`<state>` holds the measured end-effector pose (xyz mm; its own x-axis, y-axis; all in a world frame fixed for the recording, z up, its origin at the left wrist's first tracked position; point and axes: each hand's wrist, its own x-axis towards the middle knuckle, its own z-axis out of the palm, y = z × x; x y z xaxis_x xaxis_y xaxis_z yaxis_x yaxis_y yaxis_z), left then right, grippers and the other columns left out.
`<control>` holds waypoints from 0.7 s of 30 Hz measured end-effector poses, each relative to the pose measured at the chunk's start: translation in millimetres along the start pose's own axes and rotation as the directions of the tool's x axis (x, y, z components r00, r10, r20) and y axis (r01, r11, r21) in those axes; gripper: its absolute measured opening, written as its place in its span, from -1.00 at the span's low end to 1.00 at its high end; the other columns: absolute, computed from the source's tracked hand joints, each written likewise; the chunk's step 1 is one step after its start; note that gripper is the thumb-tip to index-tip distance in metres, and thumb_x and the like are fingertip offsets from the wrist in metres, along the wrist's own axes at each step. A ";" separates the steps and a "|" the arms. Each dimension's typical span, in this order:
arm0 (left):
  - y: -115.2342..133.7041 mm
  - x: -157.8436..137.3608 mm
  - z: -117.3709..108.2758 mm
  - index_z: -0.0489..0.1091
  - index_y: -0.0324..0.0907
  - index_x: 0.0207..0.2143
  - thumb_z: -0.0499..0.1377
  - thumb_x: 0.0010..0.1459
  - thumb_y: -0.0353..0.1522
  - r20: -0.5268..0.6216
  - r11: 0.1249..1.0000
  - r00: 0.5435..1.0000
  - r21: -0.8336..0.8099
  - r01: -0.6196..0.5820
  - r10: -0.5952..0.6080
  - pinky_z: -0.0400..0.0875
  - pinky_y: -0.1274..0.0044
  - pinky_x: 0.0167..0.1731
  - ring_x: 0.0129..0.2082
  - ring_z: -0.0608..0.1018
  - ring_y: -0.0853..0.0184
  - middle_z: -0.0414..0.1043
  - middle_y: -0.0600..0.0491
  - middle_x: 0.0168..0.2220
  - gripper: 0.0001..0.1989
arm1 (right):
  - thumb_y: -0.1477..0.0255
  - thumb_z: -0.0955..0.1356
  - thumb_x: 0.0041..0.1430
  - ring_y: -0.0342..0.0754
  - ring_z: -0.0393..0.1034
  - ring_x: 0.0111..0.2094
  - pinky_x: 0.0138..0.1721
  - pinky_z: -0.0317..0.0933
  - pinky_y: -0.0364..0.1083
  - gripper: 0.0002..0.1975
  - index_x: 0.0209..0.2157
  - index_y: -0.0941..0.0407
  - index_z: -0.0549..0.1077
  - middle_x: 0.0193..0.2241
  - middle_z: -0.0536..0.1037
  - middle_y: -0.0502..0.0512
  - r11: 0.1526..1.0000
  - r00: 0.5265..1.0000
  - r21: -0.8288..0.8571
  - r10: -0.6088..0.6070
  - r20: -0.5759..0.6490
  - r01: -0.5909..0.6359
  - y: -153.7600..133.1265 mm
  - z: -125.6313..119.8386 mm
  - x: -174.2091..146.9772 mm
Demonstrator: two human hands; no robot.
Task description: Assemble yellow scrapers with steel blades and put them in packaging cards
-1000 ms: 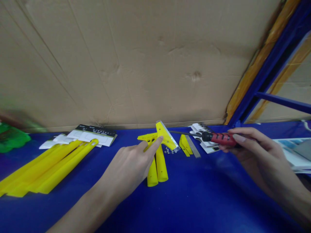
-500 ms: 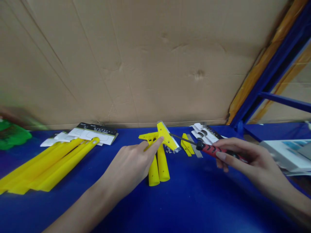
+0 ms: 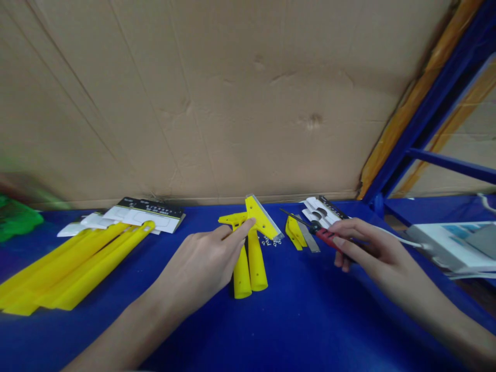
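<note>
My left hand (image 3: 209, 253) is closed on a yellow scraper (image 3: 263, 223), its index finger pressing on the wide head. A metal blade edge shows along the head's right side. Beside this scraper lies a second yellow scraper handle (image 3: 242, 276), partly hidden by my fingers. In my right hand (image 3: 364, 248) is a screwdriver (image 3: 325, 236) with a red and black grip; its shaft points left, with the tip apart from the scraper. Several small screws (image 3: 267, 241) lie by the head. Yellow plates (image 3: 293, 233) and flat metal blades (image 3: 309, 236) rest below the screwdriver's shaft.
Several yellow handles (image 3: 96, 263) lie at the left near printed cards (image 3: 143, 214). More cards (image 3: 321, 209) sit behind the screwdriver. A white box (image 3: 457, 243) with a cable is at the right. Cardboard (image 3: 232, 103) rises behind the blue table (image 3: 302, 320).
My right hand has drawn the screwdriver back, so its tip is now off the scraper's head. My left hand keeps its hold. The view has shifted slightly.
</note>
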<state>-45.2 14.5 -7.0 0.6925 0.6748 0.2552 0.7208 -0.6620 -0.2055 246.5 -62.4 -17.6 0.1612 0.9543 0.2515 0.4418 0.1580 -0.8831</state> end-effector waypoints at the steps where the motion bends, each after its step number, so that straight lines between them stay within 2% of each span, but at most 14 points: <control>1: -1.3 -1.0 0.7 0.30 -0.17 0.36 0.08 0.39 -0.45 -0.008 1.000 1.000 -0.008 -0.002 0.002 0.65 0.25 -0.33 -0.32 0.70 0.06 0.63 -0.09 -0.20 -0.49 | 0.26 0.35 0.31 0.00 0.57 -0.44 -0.47 0.44 -0.08 -0.78 -0.16 0.06 0.57 -0.33 0.67 0.14 0.990 0.998 -0.125 -0.069 0.004 0.069 1.1 3.5 -1.5; 4: -4.3 -4.9 2.3 0.30 -0.14 0.36 0.08 0.41 -0.41 -0.029 0.999 0.999 -0.028 -0.022 0.021 0.63 0.30 -0.36 -0.36 0.69 0.11 0.62 -0.06 -0.22 -0.50 | 0.38 0.28 0.38 0.06 0.62 -0.17 -0.25 0.54 -0.01 -0.74 -0.12 0.05 0.62 -0.07 0.63 0.22 0.874 0.962 -0.409 -0.271 0.035 0.261 7.0 15.4 -9.8; 8: -4.8 -7.8 2.5 0.30 -0.12 0.36 0.08 0.41 -0.40 -0.040 1.000 0.999 -0.009 -0.024 0.023 0.59 0.41 -0.38 -0.40 0.68 0.19 0.61 -0.03 -0.24 -0.50 | 0.48 0.23 0.39 0.08 0.65 -0.11 -0.05 0.57 0.09 -0.65 -0.05 0.09 0.64 0.06 0.56 0.31 0.746 0.916 -0.545 -0.383 0.119 0.382 13.8 30.5 -23.6; 13: -3.1 -8.0 1.4 0.29 -0.11 0.37 0.13 0.36 -0.44 -0.038 1.000 0.999 -0.009 -0.025 0.024 0.57 0.40 -0.41 -0.40 0.68 0.17 0.60 -0.01 -0.26 -0.46 | 0.50 0.23 0.38 0.18 0.63 0.00 -0.01 0.57 0.16 -0.59 0.09 0.15 0.61 0.14 0.53 0.39 0.664 0.891 -0.599 -0.391 0.232 0.447 8.4 43.2 -35.2; 21: -1.4 -7.5 -1.1 0.27 -0.12 0.38 0.14 0.37 -0.44 -0.022 1.000 1.000 -0.009 -0.019 0.019 0.56 0.40 -0.44 -0.42 0.68 0.17 0.60 0.01 -0.28 -0.46 | 0.45 0.26 0.36 0.23 0.61 0.01 -0.01 0.56 0.18 -0.58 0.15 0.18 0.58 0.14 0.52 0.44 0.660 0.883 -0.587 -0.345 0.318 0.469 -1.4 50.7 -36.5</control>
<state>-51.5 10.0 -7.6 0.7051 0.6548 0.2723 0.7072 -0.6777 -0.2017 195.2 -84.6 -45.6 -0.2910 0.8689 0.4004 0.8850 0.4035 -0.2325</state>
